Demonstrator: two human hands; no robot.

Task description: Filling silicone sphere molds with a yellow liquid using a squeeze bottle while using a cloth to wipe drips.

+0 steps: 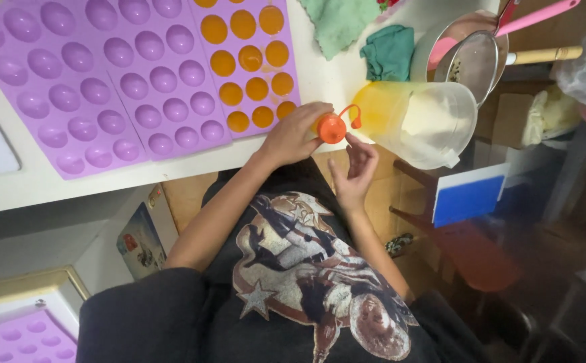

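Nearest the camera, a dark printed shirt [306, 282] fills the lower frame, with both forearms rising from it toward the tabletop [51, 185] edge.

Right hand [352, 176]: open, fingers [363, 151] loosely spread and curled, gripping nothing. The fingertips sit just below and beside the orange cap [332, 128], close to it; contact cannot be confirmed.

Left hand [294, 133]: fingers clenched around the body of a squeeze bottle [316, 126], which is almost wholly covered by the hand. Only the orange cap and its thin tether loop [353, 111] show, projecting to the right of the fist.

Key relation: the bottle's long axis runs roughly left to right along the tabletop edge, cap end pointing toward the right hand. The cap lies just above the right fingertips, so the right hand is the nearer free hand to it.

Beyond the cap, a clear measuring jug [417, 121] lies tipped on its side, holding yellow-orange liquid. Further off, purple silicone moulds [105, 81] cover the tabletop; one mould [249, 60] has its cavities filled with orange liquid. Green cloths [367, 33] and a strainer [474, 60] lie farthest.
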